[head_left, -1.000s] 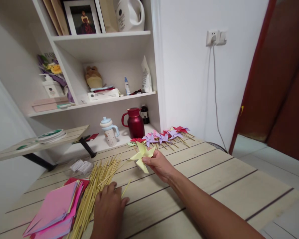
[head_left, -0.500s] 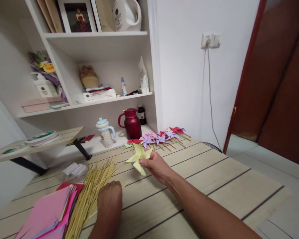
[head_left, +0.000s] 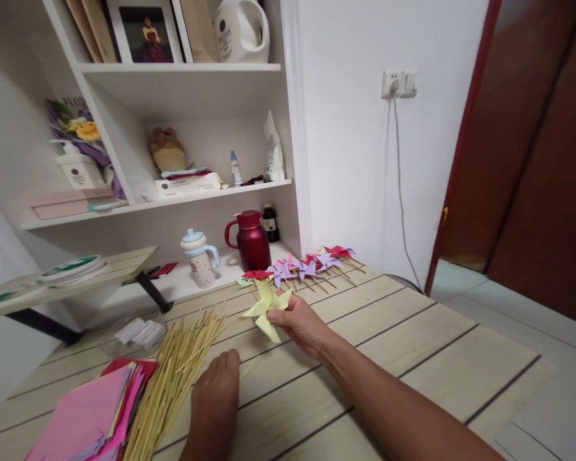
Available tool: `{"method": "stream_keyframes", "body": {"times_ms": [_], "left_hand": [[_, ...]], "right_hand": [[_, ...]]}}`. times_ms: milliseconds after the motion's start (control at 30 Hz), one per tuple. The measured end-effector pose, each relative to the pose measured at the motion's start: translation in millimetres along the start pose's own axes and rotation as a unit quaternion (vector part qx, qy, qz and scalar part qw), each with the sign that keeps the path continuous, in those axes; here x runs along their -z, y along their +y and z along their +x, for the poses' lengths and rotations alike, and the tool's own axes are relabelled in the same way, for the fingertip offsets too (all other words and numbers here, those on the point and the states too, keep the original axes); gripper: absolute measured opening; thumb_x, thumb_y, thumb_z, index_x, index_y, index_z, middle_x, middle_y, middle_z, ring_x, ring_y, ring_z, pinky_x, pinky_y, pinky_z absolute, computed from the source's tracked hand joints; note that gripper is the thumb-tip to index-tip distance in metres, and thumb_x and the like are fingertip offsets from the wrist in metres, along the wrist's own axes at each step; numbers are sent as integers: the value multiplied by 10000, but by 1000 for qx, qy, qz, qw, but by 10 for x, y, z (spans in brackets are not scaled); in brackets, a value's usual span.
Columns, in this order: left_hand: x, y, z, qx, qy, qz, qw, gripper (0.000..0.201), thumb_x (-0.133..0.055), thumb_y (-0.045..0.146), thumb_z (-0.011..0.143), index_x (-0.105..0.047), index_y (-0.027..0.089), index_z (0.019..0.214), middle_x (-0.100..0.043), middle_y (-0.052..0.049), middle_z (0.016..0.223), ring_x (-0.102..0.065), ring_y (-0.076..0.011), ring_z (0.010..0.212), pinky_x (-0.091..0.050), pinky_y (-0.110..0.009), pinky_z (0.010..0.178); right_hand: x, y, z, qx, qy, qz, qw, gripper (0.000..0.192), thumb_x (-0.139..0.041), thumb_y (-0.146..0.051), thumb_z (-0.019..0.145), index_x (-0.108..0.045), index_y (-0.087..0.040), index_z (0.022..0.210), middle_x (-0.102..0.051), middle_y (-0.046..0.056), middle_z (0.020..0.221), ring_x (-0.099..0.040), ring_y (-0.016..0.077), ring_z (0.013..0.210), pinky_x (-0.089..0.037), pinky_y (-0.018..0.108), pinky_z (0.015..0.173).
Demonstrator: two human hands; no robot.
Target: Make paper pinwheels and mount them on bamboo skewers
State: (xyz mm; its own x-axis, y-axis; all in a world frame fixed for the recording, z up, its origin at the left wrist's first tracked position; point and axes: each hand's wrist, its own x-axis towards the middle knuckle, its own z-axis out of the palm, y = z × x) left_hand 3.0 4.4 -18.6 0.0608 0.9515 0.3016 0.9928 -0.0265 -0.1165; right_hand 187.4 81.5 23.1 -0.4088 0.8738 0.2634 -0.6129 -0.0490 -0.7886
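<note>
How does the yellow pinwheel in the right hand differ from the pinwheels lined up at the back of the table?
The yellow pinwheel is pinched in the right hand, off the table; the row of pinwheels lies flat. The yellow pinwheel shows no stick; the row of pinwheels sits on sticks. It is yellow; they are mostly purple and red. Both are folded paper.

Soft, even light is filling the room, casting only faint shadows. Wide-angle distortion is bending the white wooden shelf unit (head_left: pixel 139 67) at the left edge; focus is staying sharp throughout.

Yellow paper pinwheel (head_left: pixel 265 310), seemingly stickless
</note>
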Motion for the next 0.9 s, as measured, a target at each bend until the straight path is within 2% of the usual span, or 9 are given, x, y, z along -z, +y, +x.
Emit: {"method": "stream_keyframes", "body": {"times_ms": [100,200,333,400,500,600,700,800,900], "left_hand": [[13,31,14,-11,5,-12,1000,331,-305,126,965,-624,196,908,-692,-37,843,-642,-189,799,-389,-309,704],[19,34,35,-19,10,-22,1000,379,-264,170,989,-642,183,974,-697,-59,900,-641,-198,859,-410,-322,760],[46,14,41,-52,0,-35,998,321,-367,250,988,-658,213,1117,-702,-61,1122,-616,-203,1049,-395,-349,938],[98,16,21,-62,-6,-35,997,304,-411,288,980,-680,235,1110,-691,-49,1205,-583,-212,1143,-342,-381,1026],[199,46,-26,-55,-15,-21,998,276,-465,270,955,-708,220,1076,-670,-71,1270,-553,-263,1207,-301,-456,1061],[273,93,-61,-47,-43,-1,998,271,-476,131,905,-735,184,966,-716,-93,1154,-612,-295,1109,-375,-476,966],[312,127,-74,-46,-70,14,996,344,-416,13,842,-729,150,888,-742,-103,952,-670,-279,929,-433,-419,819],[337,135,-79,-39,-73,27,996,360,-392,-21,802,-713,126,867,-732,-116,884,-677,-273,874,-425,-388,774],[340,126,-86,-25,-65,34,997,352,-371,6,831,-700,131,833,-727,-114,842,-679,-262,828,-409,-373,748]], "right_hand": [[1,2,-2,-2,5,-1,1000,398,-897,-235,553,-724,-152,902,-733,13,798,-633,143,719,-465,245,724],[-2,-6,-12,-6,5,-2,1000,382,-895,-240,561,-726,-153,892,-735,14,805,-630,141,712,-463,243,713],[-8,-17,-24,-9,4,-3,1000,381,-894,-243,565,-724,-155,895,-735,15,815,-625,138,702,-457,239,693],[-13,-23,-26,-8,0,-2,1000,394,-896,-248,567,-726,-155,911,-739,22,833,-631,144,719,-460,244,703],[-24,-31,-26,-2,-9,2,1000,406,-902,-258,563,-733,-156,918,-742,23,833,-638,148,734,-467,251,725],[-34,-40,-24,5,-13,8,1000,399,-910,-270,550,-738,-158,893,-743,20,822,-639,146,729,-468,252,719],[-42,-54,-22,10,-12,14,1000,392,-915,-277,543,-740,-155,872,-742,15,799,-634,137,706,-462,246,697],[-40,-71,-17,11,-11,21,1000,399,-916,-279,539,-739,-152,873,-744,17,797,-634,136,696,-464,246,692],[-20,-74,-6,11,-7,28,1000,403,-910,-267,548,-737,-154,893,-747,22,814,-644,144,714,-470,247,699]]}}
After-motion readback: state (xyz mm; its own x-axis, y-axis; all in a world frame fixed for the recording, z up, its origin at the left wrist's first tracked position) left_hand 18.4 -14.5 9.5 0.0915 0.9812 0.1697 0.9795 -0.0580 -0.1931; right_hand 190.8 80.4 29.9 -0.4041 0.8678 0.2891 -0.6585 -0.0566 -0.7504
